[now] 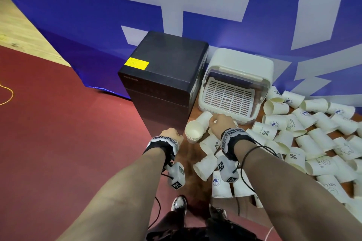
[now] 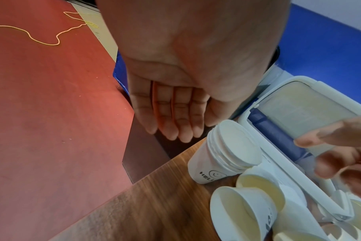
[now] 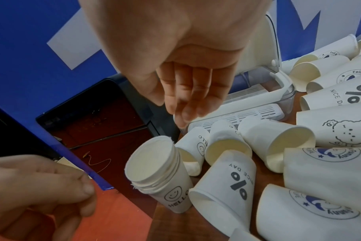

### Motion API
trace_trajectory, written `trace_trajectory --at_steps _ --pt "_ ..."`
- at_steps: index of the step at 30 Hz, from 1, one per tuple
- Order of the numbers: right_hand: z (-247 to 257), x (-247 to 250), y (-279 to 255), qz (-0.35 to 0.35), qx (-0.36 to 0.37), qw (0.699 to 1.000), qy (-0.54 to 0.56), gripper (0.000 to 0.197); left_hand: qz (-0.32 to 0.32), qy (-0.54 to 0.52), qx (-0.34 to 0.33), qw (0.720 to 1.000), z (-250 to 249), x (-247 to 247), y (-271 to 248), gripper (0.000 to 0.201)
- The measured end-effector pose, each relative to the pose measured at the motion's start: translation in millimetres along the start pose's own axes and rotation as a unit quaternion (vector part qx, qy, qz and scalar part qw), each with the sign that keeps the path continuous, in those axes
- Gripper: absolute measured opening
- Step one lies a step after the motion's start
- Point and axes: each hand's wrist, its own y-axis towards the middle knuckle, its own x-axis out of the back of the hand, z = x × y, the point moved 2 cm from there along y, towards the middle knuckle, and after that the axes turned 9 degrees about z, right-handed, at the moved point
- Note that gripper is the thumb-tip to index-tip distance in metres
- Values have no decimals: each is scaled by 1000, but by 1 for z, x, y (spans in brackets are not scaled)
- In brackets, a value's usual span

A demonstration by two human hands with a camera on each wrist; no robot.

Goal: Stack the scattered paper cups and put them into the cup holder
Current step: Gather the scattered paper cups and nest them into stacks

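Several nested cups (image 1: pixel 193 133) upright by cup holder (image 1: pixel 235 88), both hands' fingers (image 2: pixel 171 117) relaxed, holding nothing

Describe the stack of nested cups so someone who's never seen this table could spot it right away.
Find the tall black box at the table's left end, with the white cup holder beside it. In front of the holder, at the table's corner, stands the cup stack. It alone is upright, with several rims layered; the other cups lie singly on their sides.
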Motion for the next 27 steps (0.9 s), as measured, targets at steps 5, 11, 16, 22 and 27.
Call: trace_trajectory --at_steps 5,11,16,22,27 --pt "-19 4 -16 -20 -8 1000 0 28 5 33 -22 999 -13 -11 -2 27" --pt "-76 3 -54 -42 -79 996 16 30 27 129 -73 989 -58 -39 -10 40" --pt "-143 11 -104 -85 -145 985 43 32 47 167 -164 971 -117 -85 -39 18" --pt "-244 35 -176 -144 -193 968 74 32 78 239 -241 937 -194 -167 -96 25" --pt "-339 49 -239 -161 -218 958 96 27 75 252 -278 924 -252 -269 -139 23"
